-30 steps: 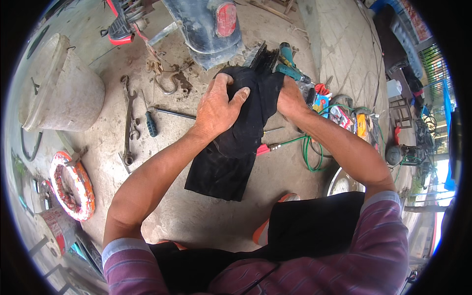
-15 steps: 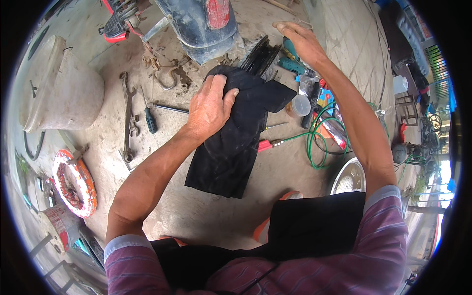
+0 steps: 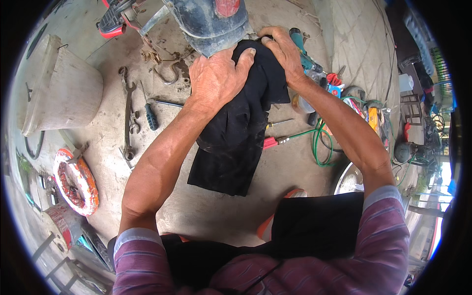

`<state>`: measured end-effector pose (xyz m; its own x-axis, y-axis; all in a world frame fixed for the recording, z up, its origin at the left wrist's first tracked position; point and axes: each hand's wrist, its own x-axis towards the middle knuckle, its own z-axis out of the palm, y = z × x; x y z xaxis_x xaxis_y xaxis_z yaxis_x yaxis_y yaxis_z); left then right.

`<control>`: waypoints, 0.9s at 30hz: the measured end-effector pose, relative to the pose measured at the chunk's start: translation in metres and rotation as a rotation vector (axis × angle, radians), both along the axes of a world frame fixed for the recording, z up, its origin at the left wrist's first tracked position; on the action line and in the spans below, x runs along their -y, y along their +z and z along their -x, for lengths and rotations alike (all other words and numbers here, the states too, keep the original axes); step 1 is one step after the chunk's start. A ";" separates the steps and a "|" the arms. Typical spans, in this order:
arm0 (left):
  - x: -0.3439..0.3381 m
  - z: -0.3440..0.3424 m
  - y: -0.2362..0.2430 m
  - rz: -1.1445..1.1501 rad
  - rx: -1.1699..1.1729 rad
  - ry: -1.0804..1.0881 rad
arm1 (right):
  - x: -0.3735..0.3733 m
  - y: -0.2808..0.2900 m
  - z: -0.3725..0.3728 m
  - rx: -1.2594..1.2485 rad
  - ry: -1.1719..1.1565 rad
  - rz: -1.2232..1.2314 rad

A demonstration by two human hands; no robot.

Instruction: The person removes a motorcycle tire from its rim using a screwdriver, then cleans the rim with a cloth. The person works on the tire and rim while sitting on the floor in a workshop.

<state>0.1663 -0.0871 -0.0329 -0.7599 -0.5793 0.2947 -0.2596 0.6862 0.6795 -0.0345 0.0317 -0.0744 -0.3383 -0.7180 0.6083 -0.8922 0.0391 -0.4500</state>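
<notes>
My left hand [image 3: 219, 78] grips the upper left of a black cloth [image 3: 228, 152], which is bunched over a dark object mostly hidden beneath it. My right hand [image 3: 282, 56] has its fingers curled over the cloth's upper right end. Both hands are just below a dusty dark grey moulded panel [image 3: 206, 27] with a red oval patch [image 3: 226, 6]. Beside my right hand lies a teal power drill [image 3: 302, 54], with a clear round container [image 3: 300, 104] partly hidden by my forearm. The rest of the cloth hangs toward me.
A whitish bucket [image 3: 66, 93] stands left, near wrenches [image 3: 127, 123] and a screwdriver [image 3: 150, 115]. An orange-and-silver wrapped ring [image 3: 73, 182] lies lower left. Right are a green cord [image 3: 317, 147], a metal basin [image 3: 346, 177] and assorted packages [image 3: 373, 118]. My feet [image 3: 295, 194] are below.
My left hand and the cloth have moved forward, up to the grey panel. My right hand left the cloth, reached beyond it, and is now back on its upper right end.
</notes>
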 end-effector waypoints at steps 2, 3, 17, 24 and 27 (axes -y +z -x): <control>-0.003 -0.006 0.006 -0.064 0.057 0.018 | 0.003 0.003 -0.013 -0.079 0.021 0.018; -0.002 -0.014 0.005 -0.087 0.101 0.033 | 0.007 0.009 -0.026 -0.034 0.004 0.011; 0.048 -0.108 -0.088 -0.149 -0.172 -0.152 | 0.022 0.020 -0.050 -0.118 -0.052 0.035; 0.032 -0.041 -0.014 -0.040 -0.171 0.016 | 0.029 0.017 -0.067 -0.123 -0.108 0.028; 0.031 -0.026 -0.005 -0.157 -0.009 0.115 | 0.031 0.017 -0.071 -0.107 -0.096 0.038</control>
<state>0.1919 -0.1179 -0.0377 -0.6838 -0.7018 0.1998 -0.3241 0.5374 0.7786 0.0368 0.0008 -0.0578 -0.3362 -0.6611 0.6708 -0.9280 0.1110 -0.3557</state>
